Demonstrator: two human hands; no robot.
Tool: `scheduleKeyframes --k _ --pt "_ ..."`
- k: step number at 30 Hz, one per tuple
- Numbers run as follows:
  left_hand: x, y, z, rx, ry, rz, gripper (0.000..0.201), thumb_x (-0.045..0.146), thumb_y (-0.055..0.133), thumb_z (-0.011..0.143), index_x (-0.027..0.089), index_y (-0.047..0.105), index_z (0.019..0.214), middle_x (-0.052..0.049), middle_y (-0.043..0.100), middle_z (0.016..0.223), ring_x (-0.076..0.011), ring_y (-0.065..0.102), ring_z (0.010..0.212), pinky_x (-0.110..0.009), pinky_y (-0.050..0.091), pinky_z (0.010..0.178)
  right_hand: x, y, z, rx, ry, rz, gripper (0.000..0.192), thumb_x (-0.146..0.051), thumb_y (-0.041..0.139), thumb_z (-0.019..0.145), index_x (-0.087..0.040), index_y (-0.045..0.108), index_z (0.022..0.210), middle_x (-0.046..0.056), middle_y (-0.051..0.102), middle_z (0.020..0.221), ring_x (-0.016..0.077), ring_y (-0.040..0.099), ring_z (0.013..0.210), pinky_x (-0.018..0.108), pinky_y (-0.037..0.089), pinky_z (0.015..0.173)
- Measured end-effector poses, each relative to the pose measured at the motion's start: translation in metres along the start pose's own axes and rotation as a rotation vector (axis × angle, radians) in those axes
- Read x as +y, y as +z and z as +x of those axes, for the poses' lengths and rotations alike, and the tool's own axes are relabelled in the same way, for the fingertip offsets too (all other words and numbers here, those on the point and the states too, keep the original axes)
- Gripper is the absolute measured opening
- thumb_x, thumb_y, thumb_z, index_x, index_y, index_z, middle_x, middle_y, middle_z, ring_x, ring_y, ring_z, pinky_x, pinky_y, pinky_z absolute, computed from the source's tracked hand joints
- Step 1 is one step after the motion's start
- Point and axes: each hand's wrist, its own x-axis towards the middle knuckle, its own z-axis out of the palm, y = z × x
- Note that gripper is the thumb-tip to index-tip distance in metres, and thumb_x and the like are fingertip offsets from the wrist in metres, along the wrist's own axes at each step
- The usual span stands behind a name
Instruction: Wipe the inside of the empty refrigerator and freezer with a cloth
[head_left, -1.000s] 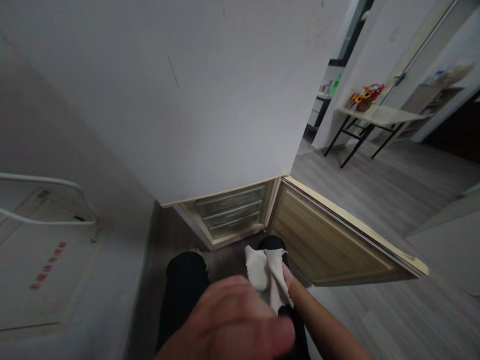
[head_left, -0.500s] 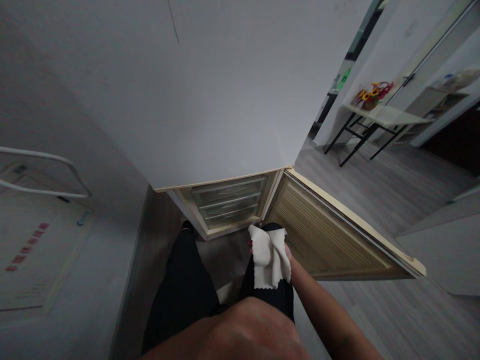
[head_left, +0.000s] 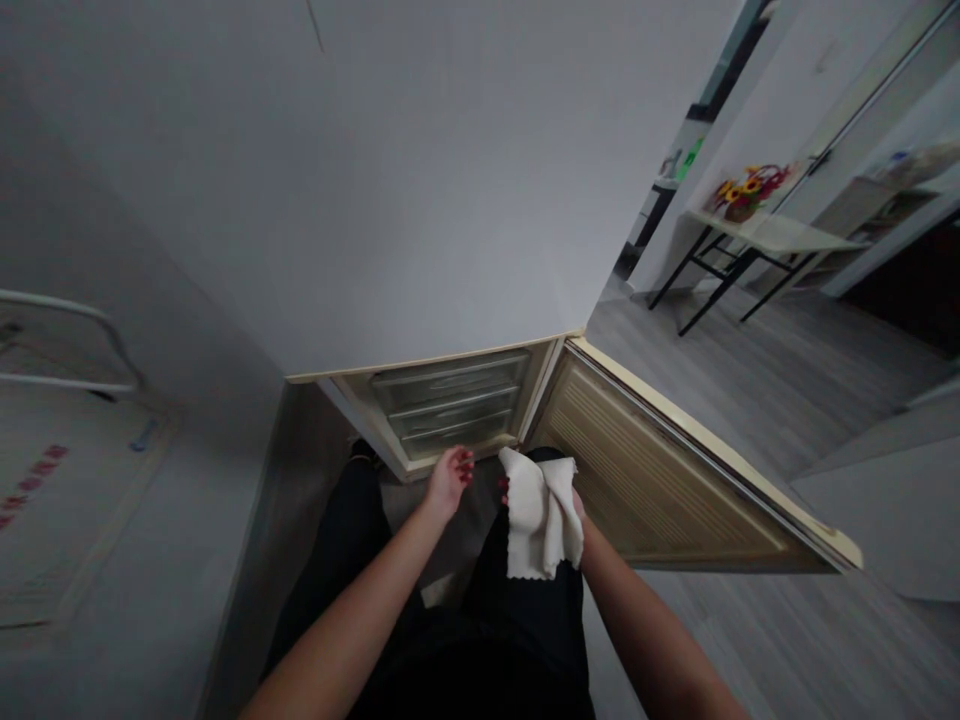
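Note:
A white cloth (head_left: 536,515) with a scalloped edge drapes over my right hand (head_left: 578,505), covering most of it. Red-nailed fingertips show at the cloth's left side, and the hand is closed on it, above my right knee. Left of the cloth, my left hand (head_left: 450,478) is held up with loosely bent fingers and nothing visible in it. Just beyond both hands is a low freezer compartment (head_left: 457,395) with clear-fronted drawers. Its cream door (head_left: 660,470) stands swung out to the right, close to my right forearm.
Above the compartment rises a plain pale upper panel (head_left: 435,180). A wall with a white rail (head_left: 67,383) is close on the left. Farther right, a small table (head_left: 780,232) carries a basket of flowers (head_left: 742,195) on grey wood-look flooring (head_left: 810,380).
My left arm has moved from a blur close to the camera forward to the compartment's front. The cloth stays in my right hand. The view has shifted slightly.

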Motion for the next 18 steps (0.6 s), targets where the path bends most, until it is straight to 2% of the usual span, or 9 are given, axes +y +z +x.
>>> scheduleKeyframes --k 4,9,13,18 --pt "0.025 0.001 0.062 0.067 -0.012 -0.103 0.014 0.028 0.068 0.079 0.019 0.057 0.083 -0.001 0.064 0.076 -0.0116 0.061 0.060 -0.021 0.044 0.056 -0.006 0.001 -0.016 0.044 0.088 0.110 0.073 -0.074 0.053 0.081 -0.019 0.062 0.128 0.019 0.064 0.135 0.0268 0.067 0.118 0.042 0.053 0.101" --pt "0.052 0.027 0.121 0.090 0.016 -0.249 0.009 0.023 0.065 0.082 0.021 0.056 0.083 -0.003 0.064 0.082 -0.0146 0.065 0.072 -0.025 0.052 0.067 -0.007 0.000 -0.028 0.063 0.132 0.129 0.067 -0.073 0.049 0.079 -0.022 0.063 0.121 0.017 0.066 0.131 0.0273 0.066 0.118 0.042 0.053 0.100" --pt "0.061 0.039 0.141 0.075 0.033 -0.346 0.010 0.027 0.064 0.084 0.023 0.055 0.084 -0.003 0.062 0.080 -0.0186 0.066 0.079 -0.031 0.055 0.074 0.001 -0.003 -0.029 0.060 0.151 0.116 0.070 -0.075 0.045 0.078 -0.021 0.062 0.121 0.018 0.066 0.131 0.0273 0.066 0.118 0.041 0.053 0.100" --pt "0.063 0.033 0.143 0.069 0.035 -0.413 0.019 0.037 0.065 0.084 0.023 0.052 0.081 -0.003 0.062 0.081 -0.0185 0.066 0.081 -0.030 0.053 0.072 0.002 0.003 -0.021 0.002 0.152 0.054 0.072 -0.076 0.046 0.077 -0.022 0.062 0.123 0.018 0.067 0.128 0.0272 0.067 0.116 0.041 0.052 0.101"
